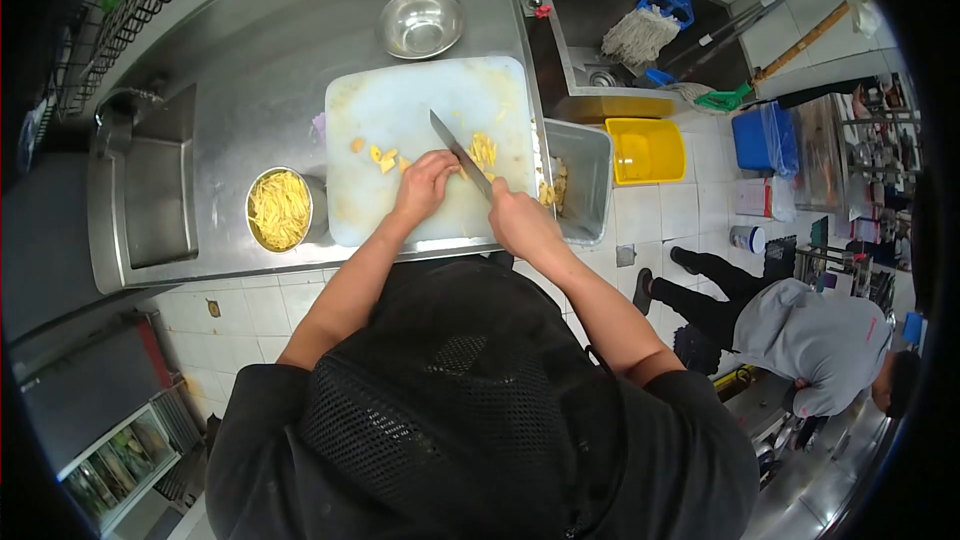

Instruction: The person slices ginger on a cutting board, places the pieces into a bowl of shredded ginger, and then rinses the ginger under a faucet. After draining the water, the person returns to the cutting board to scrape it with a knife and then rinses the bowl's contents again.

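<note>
Clock from board ctr, 12 = far side.

At 9, rectangular stainless-steel sink basin (pixel 163 180), set in grey steel counter (pixel 235 90). Round metal container (pixel 317 208) of thin yellow strips (pixel 280 210) at approx 8, nr counter's front edge; narrow steel gap to board's L edge. Wide steel stretch runs from 9 round to 11.

White plastic cutting board (pixel 375 100), rounded corners: R side close to counter's R edge, near side close to front edge. Round shiny steel bowl (pixel 421 24) at 12, just past far edge. Board surface shows btwn far edge & knife tip.

Small yellow chunks (pixel 384 159) on board at 9. L hand (pixel 427 183) nr ctr: fingers curled, mostly closed, tips down beside blade; can't tell exactly what's under them. Long steel-bladed knife (pixel 458 152) slants, tip twd 11. Cut yellow sticks (pixel 483 151) at 3, R of blade. R hand (pixel 522 223) at 4, closed round knife handle, over board's R edge.

Grey plastic bin (pixel 590 180) w/ yellowish scraps (pixel 558 185) at 3, beside counter edge; yellow plastic tub (pixel 648 152) beyond. Co-worker in grey top (pixel 815 340) at 4, well apart.
</note>
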`<move>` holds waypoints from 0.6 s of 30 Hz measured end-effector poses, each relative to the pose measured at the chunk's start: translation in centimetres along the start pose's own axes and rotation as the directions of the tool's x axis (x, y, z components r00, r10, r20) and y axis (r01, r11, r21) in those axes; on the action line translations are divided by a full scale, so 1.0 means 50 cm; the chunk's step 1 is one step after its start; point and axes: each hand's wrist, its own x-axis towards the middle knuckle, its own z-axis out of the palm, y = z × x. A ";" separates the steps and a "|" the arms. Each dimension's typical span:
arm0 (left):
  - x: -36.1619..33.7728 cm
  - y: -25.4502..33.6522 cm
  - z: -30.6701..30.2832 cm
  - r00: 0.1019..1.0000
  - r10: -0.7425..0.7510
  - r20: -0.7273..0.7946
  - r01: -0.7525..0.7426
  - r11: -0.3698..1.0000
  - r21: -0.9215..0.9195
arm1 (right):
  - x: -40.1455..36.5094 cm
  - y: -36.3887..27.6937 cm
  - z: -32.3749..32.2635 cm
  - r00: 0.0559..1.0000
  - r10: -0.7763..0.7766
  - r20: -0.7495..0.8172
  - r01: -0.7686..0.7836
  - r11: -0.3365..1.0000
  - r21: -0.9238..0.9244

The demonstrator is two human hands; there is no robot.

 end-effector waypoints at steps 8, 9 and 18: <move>-0.004 -0.004 0.003 0.999 0.033 0.004 -0.033 0.999 0.015 | -0.072 0.011 -0.010 0.995 0.039 0.096 -0.038 0.999 -0.016; -0.002 -0.004 0.002 0.999 0.036 0.006 -0.036 0.999 0.015 | -0.038 0.020 0.026 0.998 0.022 0.065 -0.020 0.999 -0.029; -0.008 0.000 0.006 0.999 0.034 -0.022 -0.033 0.999 0.040 | -0.064 -0.010 -0.043 0.992 0.057 0.115 -0.052 0.998 -0.045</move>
